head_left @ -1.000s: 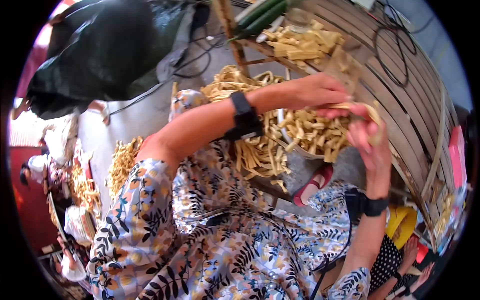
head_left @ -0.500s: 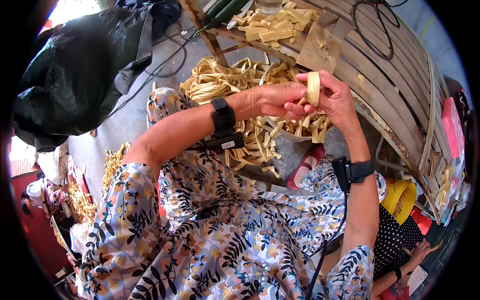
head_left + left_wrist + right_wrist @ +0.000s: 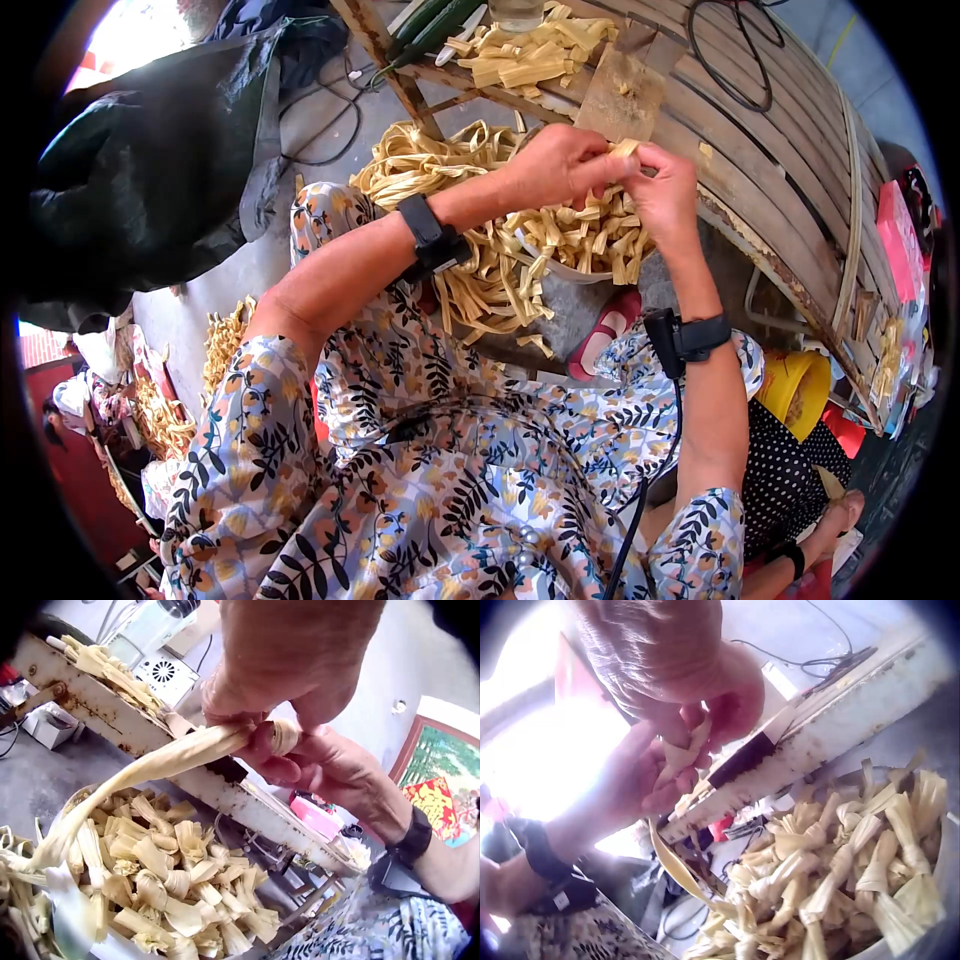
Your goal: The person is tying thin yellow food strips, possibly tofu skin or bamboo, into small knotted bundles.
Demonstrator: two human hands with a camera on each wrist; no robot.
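Note:
Both hands meet above a white tub (image 3: 575, 274) heaped with knotted pieces of pale yellow strip (image 3: 161, 881). My left hand (image 3: 565, 165) pinches a long, flat, pale yellow strip (image 3: 150, 765), whose tail hangs down toward the pile in the left wrist view. A turn of this strip circles a finger of my right hand (image 3: 665, 195), and that hand's thumb and fingers grip it close to the left fingertips. In the right wrist view, the folded part of the strip shows between the two hands; the right hand's back hides some of its fingers.
Long uncut-looking strips (image 3: 430, 165) lie heaped left of the tub. A slatted table (image 3: 760, 190) with a rusty edge stands ahead, bearing a small board (image 3: 620, 95) and more short strips (image 3: 540, 50). A yellow bucket (image 3: 797, 395) and another person's arm (image 3: 825, 535) are at right.
The hands came together over the tub. Half a second ago the strip lay broad around the right fingers; now the left hand has closed in over it and the loop is mostly covered.

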